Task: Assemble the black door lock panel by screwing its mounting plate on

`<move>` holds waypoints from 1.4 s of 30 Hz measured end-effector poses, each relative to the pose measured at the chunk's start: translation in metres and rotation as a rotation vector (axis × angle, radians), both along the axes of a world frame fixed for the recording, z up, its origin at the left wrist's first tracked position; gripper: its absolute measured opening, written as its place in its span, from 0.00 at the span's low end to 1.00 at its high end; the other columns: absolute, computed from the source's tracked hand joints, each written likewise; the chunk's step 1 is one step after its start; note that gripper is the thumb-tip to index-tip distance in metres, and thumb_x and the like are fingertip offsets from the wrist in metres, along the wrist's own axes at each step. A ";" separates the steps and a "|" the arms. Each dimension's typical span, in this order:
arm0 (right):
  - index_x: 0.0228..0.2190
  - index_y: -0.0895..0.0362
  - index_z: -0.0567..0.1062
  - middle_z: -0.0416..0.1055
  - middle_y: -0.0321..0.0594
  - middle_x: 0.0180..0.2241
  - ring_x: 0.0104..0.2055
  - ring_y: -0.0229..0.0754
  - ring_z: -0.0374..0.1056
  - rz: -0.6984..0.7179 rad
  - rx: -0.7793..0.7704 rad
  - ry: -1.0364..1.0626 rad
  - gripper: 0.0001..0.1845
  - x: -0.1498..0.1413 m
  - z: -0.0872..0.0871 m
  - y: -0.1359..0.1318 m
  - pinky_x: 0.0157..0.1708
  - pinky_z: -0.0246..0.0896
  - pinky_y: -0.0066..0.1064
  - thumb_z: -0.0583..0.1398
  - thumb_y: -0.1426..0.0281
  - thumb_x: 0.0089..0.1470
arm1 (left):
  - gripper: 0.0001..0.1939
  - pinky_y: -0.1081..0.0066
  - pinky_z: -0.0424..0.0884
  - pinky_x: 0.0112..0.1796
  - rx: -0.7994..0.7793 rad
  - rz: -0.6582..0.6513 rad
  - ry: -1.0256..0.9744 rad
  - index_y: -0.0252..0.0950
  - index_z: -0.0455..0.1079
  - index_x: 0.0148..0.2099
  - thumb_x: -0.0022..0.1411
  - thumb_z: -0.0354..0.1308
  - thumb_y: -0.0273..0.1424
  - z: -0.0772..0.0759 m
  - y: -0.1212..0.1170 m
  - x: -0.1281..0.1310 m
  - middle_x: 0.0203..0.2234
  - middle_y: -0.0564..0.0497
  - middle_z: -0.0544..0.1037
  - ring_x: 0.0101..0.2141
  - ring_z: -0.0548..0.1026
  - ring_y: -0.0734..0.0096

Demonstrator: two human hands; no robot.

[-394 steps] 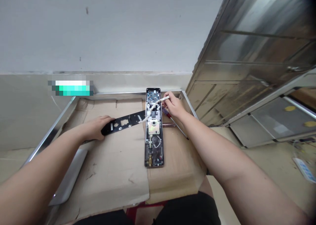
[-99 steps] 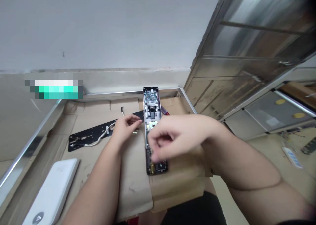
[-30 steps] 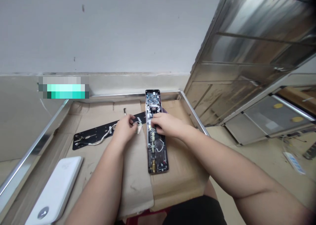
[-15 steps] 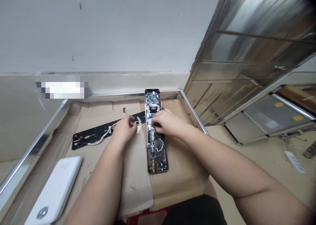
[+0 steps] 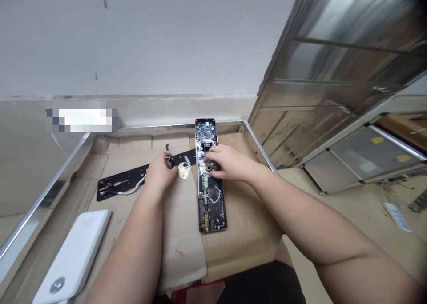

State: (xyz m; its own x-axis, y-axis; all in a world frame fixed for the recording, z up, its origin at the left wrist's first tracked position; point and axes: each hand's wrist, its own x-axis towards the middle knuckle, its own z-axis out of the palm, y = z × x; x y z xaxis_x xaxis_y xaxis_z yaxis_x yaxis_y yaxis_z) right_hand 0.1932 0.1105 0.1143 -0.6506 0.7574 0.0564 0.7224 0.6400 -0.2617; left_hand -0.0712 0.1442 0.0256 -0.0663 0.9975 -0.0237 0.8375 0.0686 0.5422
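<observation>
On the cardboard (image 5: 182,250), the device (image 5: 213,206) lies right of the panel (image 5: 134,177), with the power bank (image 5: 75,253) at front left.

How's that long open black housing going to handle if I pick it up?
The housing is probably stiff, since it's one long straight shell. It may feel heavy for its size, with a brass-coloured cylinder and other metal-looking parts inside. It's likely fragile, as the circuit board and thin white wire lie exposed.

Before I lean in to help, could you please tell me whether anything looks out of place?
Nothing looks spilled or plainly damaged. Most askew is the black plate, slanting across the cardboard while the open device lies nearly straight. A small metal plate also sits outside the device, beside the left hand.
</observation>
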 end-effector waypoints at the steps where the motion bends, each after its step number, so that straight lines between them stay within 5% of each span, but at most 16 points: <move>1: 0.44 0.56 0.77 0.73 0.45 0.45 0.49 0.50 0.67 0.000 -0.001 -0.008 0.14 0.000 0.000 0.000 0.48 0.59 0.39 0.64 0.67 0.55 | 0.24 0.68 0.64 0.34 -0.006 -0.015 0.003 0.42 0.68 0.54 0.54 0.62 0.35 -0.001 0.001 0.000 0.36 0.51 0.78 0.35 0.76 0.62; 9: 0.40 0.57 0.78 0.74 0.44 0.43 0.48 0.50 0.67 -0.032 -0.026 -0.028 0.10 -0.007 -0.008 0.002 0.50 0.59 0.41 0.63 0.69 0.56 | 0.20 0.69 0.63 0.31 0.088 -0.153 0.034 0.44 0.72 0.53 0.59 0.59 0.39 0.003 -0.004 0.005 0.33 0.51 0.77 0.32 0.75 0.64; 14: 0.41 0.57 0.78 0.75 0.45 0.43 0.47 0.50 0.68 -0.028 -0.029 -0.042 0.12 -0.005 -0.005 0.001 0.48 0.60 0.41 0.64 0.66 0.56 | 0.24 0.67 0.64 0.32 -0.045 -0.286 0.114 0.44 0.72 0.58 0.60 0.57 0.37 0.009 -0.012 0.020 0.31 0.50 0.80 0.32 0.76 0.61; 28: 0.38 0.58 0.80 0.76 0.44 0.40 0.44 0.48 0.71 -0.035 0.003 -0.055 0.08 -0.006 -0.006 0.003 0.43 0.62 0.36 0.63 0.68 0.56 | 0.17 0.63 0.69 0.40 -0.005 -0.245 0.195 0.40 0.75 0.51 0.65 0.52 0.36 0.011 -0.014 0.031 0.40 0.44 0.82 0.41 0.78 0.53; 36: 0.38 0.60 0.80 0.74 0.48 0.42 0.47 0.50 0.69 -0.062 -0.046 0.016 0.11 -0.005 -0.005 0.003 0.49 0.64 0.41 0.65 0.66 0.55 | 0.18 0.65 0.71 0.41 0.165 -0.167 -0.147 0.38 0.72 0.53 0.68 0.52 0.42 0.019 -0.014 0.023 0.37 0.47 0.77 0.38 0.76 0.61; 42: 0.46 0.60 0.75 0.72 0.49 0.48 0.53 0.52 0.66 -0.042 0.036 0.154 0.17 0.010 0.004 0.004 0.55 0.62 0.43 0.63 0.68 0.54 | 0.14 0.60 0.68 0.53 0.443 -0.361 -0.285 0.39 0.72 0.50 0.69 0.54 0.40 0.031 -0.027 0.038 0.47 0.46 0.74 0.49 0.72 0.59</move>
